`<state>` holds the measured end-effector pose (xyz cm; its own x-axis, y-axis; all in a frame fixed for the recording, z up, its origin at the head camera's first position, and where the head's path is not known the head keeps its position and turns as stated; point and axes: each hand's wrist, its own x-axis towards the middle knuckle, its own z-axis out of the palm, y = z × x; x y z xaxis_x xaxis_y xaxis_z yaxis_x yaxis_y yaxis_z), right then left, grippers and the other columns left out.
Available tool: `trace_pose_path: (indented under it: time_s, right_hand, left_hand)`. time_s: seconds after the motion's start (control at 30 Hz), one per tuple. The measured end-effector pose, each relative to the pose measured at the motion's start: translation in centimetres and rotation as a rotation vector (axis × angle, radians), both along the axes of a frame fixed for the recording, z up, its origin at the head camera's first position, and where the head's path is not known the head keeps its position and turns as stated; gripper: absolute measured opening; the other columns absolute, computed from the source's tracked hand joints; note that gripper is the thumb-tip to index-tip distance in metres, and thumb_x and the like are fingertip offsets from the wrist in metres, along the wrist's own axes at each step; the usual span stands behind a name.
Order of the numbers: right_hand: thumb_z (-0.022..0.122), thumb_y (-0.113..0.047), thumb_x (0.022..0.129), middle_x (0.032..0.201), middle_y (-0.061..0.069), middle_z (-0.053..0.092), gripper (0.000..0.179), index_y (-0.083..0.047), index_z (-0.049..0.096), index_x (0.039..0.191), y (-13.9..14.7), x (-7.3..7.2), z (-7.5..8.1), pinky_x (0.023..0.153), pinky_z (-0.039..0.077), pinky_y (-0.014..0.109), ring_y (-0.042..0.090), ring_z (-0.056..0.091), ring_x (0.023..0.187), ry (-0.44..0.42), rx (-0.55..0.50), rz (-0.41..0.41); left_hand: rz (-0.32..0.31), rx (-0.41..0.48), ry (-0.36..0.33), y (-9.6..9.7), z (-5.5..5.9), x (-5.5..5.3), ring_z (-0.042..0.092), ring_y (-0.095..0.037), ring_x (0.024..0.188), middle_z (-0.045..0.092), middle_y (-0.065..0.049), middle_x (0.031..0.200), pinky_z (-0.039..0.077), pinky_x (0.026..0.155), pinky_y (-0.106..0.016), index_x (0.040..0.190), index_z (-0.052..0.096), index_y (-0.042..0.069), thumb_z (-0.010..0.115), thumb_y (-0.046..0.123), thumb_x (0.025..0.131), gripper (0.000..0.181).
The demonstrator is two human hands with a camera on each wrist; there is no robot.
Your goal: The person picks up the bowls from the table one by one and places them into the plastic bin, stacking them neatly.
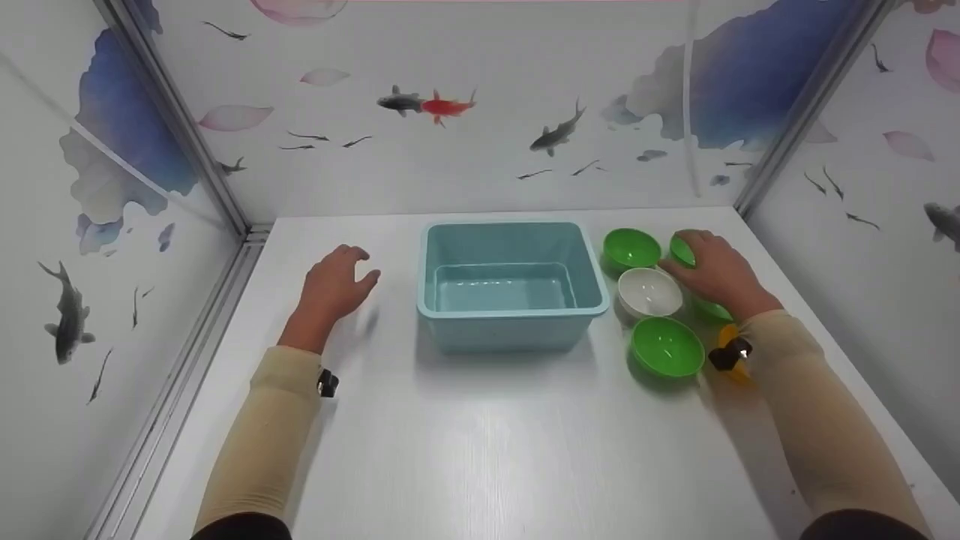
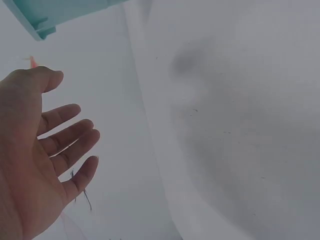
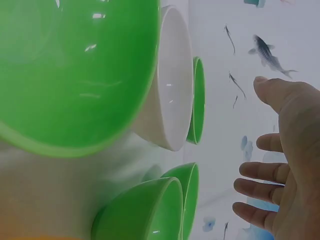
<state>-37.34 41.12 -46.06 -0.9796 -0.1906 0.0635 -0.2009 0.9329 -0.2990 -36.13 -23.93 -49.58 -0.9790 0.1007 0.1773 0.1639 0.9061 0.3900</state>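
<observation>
My left hand (image 1: 334,283) is held over the white table to the left of a light blue plastic basin (image 1: 517,330), with thumb and fingers spread and nothing between them. Over the bowls on the right hovers my right hand (image 1: 716,271); the right wrist view shows its fingers apart and holding nothing. Around it stand a far green bowl (image 1: 632,250), a white bowl (image 1: 649,293) and a near green bowl (image 1: 667,346). Two more green bowls, one far right (image 1: 682,251) and one behind it nearer me (image 1: 711,310), are partly hidden by the right hand.
An orange-yellow object (image 1: 727,339) lies partly hidden under the right wrist; its kind cannot be told. The basin holds nothing visible. White panels (image 1: 480,172) with painted fish close the table (image 1: 480,442) at the back and sides.
</observation>
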Motion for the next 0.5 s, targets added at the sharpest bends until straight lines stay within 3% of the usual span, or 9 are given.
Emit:
trace_pose_path:
  time_s: [0.2, 0.33, 0.5]
  right_hand:
    - [0.064, -0.053, 0.11, 0.164, 0.034, 0.044, 0.077, 0.006, 0.049, 0.159, -0.2, 0.5, 0.1, 0.125, 0.027, 0.072, 0.056, 0.035, 0.155, -0.003, -0.095, 0.001]
    - [0.065, -0.047, 0.111, 0.161, 0.034, 0.047, 0.071, 0.007, 0.051, 0.157, -0.3, 0.9, 0.0, 0.123, 0.031, 0.071, 0.055, 0.042, 0.15, 0.005, -0.128, 0.004]
    - [0.063, -0.046, 0.112, 0.159, 0.034, 0.049, 0.07, 0.006, 0.05, 0.157, -0.3, 1.2, 0.0, 0.119, 0.036, 0.072, 0.054, 0.048, 0.143, 0.003, -0.149, 0.003]
  left_hand:
    - [-0.013, 0.036, -0.029, 0.3, 0.1, 0.4, 0.064, -0.042, 0.132, 0.067, -0.021, 0.143, 0.05, 0.112, -0.06, 0.146, 0.064, 0.0, 0.063, 0.039, 0.112, 0.052]
    - [-0.024, 0.057, -0.025, 0.6, 0.2, 0.6, 0.065, -0.041, 0.131, 0.067, -0.021, 0.143, 0.052, 0.11, -0.06, 0.145, 0.065, 0.0, 0.063, 0.037, 0.112, 0.05]
    - [-0.01, 0.101, -0.04, 1.6, 0.7, 0.9, 0.057, -0.04, 0.144, 0.062, -0.019, 0.153, 0.047, 0.118, -0.059, 0.151, 0.061, 0.003, 0.063, 0.039, 0.112, 0.053]
